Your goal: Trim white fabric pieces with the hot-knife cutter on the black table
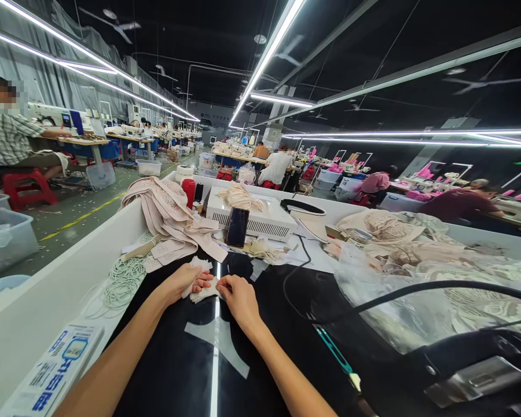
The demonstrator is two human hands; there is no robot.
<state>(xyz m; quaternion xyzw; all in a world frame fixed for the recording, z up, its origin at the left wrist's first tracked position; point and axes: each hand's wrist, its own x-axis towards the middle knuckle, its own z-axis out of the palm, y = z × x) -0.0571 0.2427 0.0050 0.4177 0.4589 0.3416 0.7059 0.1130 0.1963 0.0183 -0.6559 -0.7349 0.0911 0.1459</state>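
My left hand (183, 281) and my right hand (239, 298) meet over a glossy black table top (260, 347). Both pinch a small stack of pale fabric pieces (202, 292) that lies between them. The left fingers curl over its left edge, the right fingers press its right edge. More small pale pieces (200, 264) lie just beyond the left hand.
Behind the hands lie a pile of beige fabric (165, 211), a white machine box (260, 217), a dark phone (237, 227), a red thread cone (188, 191) and white elastic cord (124, 278). Lace in plastic (417, 272) fills the right. A black cable (417, 289) crosses. Other people sew at far tables.
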